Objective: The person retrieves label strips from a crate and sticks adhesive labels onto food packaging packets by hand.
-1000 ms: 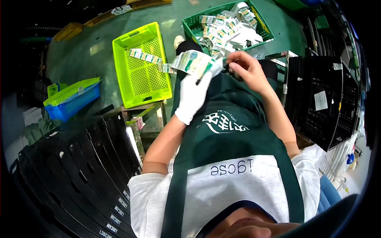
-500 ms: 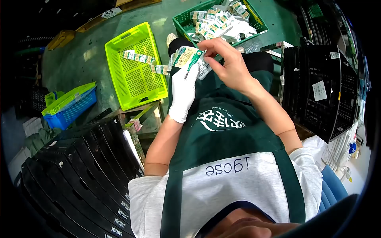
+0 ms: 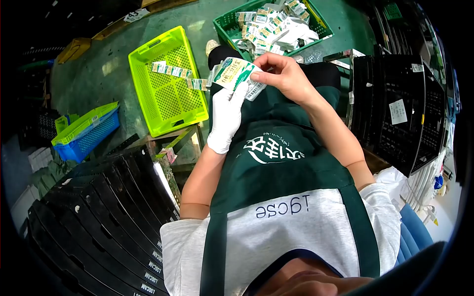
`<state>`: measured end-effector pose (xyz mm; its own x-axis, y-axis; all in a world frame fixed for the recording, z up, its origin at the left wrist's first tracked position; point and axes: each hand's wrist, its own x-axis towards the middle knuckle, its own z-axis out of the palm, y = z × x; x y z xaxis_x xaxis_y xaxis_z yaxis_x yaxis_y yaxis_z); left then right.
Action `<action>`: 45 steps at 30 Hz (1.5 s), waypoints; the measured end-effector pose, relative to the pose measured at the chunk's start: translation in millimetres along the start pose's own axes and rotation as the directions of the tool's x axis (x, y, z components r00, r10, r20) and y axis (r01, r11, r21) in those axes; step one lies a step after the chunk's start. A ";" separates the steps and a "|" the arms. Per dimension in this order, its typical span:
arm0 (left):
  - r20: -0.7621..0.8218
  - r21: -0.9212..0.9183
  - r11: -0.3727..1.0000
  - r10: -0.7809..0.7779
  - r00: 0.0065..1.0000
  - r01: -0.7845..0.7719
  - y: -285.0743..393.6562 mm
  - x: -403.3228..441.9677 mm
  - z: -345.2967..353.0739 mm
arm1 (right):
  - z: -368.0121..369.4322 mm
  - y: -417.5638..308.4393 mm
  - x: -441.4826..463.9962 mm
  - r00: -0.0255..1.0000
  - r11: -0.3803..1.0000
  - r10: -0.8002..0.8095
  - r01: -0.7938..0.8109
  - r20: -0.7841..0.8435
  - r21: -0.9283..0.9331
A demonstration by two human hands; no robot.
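My left hand [image 3: 227,116], in a white glove, is closed around a stack of printed green, white and yellow labels [image 3: 236,74] over my lap. With thumb and fingers, my bare right hand [image 3: 286,78] pinches the right edge of the top label. Under it a white piece with a barcode [image 3: 255,90] sticks out. A strip of small labels [image 3: 171,70] trails left from the stack into a lime-green crate [image 3: 139,93]. The fingertips behind the stack are hidden.
A dark green crate [image 3: 232,37] heaped with similar labels [image 3: 266,27] stands ahead. Black folded crates [image 3: 106,197] are stacked at my left, and more black crates [image 3: 390,113] stand at my right. A blue crate [image 3: 94,133] sits at far left.
My right hand has turned and closed its thumb and fingers on the top label's right edge. The top label now shows more of its face.
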<state>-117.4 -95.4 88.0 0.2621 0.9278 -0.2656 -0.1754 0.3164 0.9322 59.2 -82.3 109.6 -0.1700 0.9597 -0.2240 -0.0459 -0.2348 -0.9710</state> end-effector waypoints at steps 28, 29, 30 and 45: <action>0.079 0.130 0.991 0.003 0.997 -0.013 4.2 -0.9 -1.4 | 2.2 -5.8 -17.6 0.913 0.812 -0.408 0.347 -0.031 -0.469; 0.067 0.055 0.998 0.002 0.998 -0.006 3.3 -0.7 -1.2 | 2.6 -6.0 -17.5 0.894 0.773 -0.447 0.372 -0.026 -0.514; 0.055 -0.021 1.000 0.000 0.998 0.001 1.5 -0.3 -0.5 | 2.8 -6.1 -17.6 0.874 0.731 -0.486 0.395 -0.019 -0.557; -0.029 0.101 0.994 0.035 0.999 -0.032 2.0 4.2 6.3 | 2.8 -10.5 -18.4 0.851 0.756 -0.514 0.393 -0.104 -0.523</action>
<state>-110.7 -92.1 90.3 0.2282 0.9435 -0.2402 -0.0865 0.2653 0.9603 60.0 -98.0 124.2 -0.0187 0.9539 0.2996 0.4134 0.2802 -0.8663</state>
